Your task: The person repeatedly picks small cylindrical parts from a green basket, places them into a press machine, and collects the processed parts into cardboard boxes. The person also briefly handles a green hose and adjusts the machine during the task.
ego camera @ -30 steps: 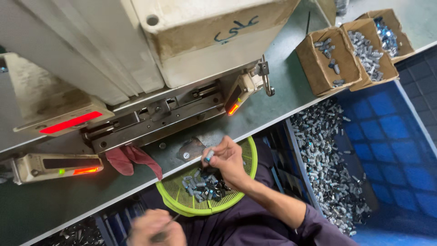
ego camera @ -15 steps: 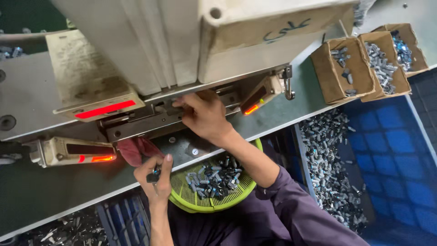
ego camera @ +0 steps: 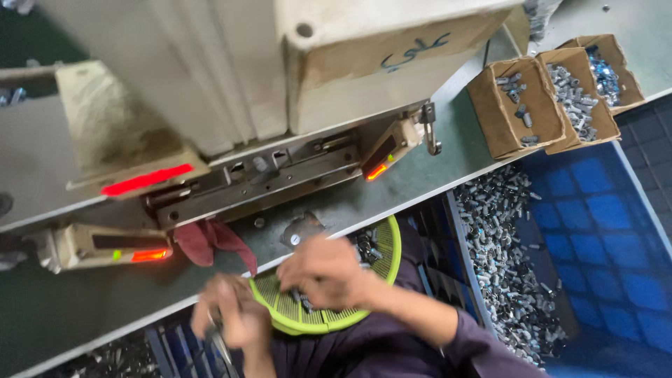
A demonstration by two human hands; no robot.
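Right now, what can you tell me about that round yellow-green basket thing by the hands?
The round yellow-green plastic sieve tray is shallow, with a thick rim and a slotted mesh floor. It sits at the workbench edge, just below the press, on the person's lap side. Small grey metal parts lie in it. The blurred right hand rests over its middle; the left hand is at its left rim.

Dark purple sleeve (ego camera: pixel 448 343), prob. long; bare hands.
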